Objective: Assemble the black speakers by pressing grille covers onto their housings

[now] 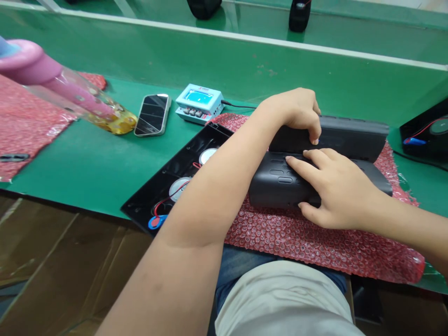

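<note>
Over bubble wrap (297, 242), left hand (296, 112) clasps shell (353, 135), right hand (336, 189) flat on casing (273, 186)

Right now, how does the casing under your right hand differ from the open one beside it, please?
The held casing shows its buttoned outside; the open casing bares round speakers and red wires. The held casing lies on bubble wrap, the open casing mostly on the table. Both are black.

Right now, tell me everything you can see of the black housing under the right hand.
The black housing is a long, matte, plastic-looking box with rounded edges and oval buttons moulded in its top. It lies on red bubble wrap. The right hand covers its right part, fingers on top, thumb at the front. A second black housing, gripped by the left hand, stands right behind.
</note>
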A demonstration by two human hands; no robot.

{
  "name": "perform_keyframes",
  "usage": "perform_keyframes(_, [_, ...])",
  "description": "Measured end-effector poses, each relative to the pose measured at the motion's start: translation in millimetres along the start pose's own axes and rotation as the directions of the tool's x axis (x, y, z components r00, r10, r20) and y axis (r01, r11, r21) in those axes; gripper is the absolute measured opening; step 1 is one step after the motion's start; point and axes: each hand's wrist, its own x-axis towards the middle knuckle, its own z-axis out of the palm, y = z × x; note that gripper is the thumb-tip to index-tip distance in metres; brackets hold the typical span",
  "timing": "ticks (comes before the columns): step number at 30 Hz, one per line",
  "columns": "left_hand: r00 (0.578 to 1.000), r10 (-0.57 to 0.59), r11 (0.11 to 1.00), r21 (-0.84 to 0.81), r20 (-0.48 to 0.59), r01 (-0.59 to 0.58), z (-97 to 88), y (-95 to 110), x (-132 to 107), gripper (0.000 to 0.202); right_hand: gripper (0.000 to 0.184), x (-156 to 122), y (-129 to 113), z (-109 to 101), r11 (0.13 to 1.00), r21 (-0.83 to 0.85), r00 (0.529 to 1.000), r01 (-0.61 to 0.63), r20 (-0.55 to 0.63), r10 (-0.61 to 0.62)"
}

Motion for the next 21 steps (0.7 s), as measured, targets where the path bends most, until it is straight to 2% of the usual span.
perform_keyframes(6, [0.999, 0.015, 1.0, 0.028, -0.028, -0.015, 1.3, -2.2, 3.3, 0.064, 0.069, -0.4, -1.7, 0.2, 1.0, -0.008, 1.0, -0.014, -0.003, 0.014])
perform_keyframes(21, [1.0, -0.003, 1.0, 0.001, -0.018, 0.003, 2.4, -4.1, 4.6, 0.067, 0.07, -1.0, -3.3, 2.1, 1.0, -0.008, 1.0, -0.015, -0.015, 0.015])
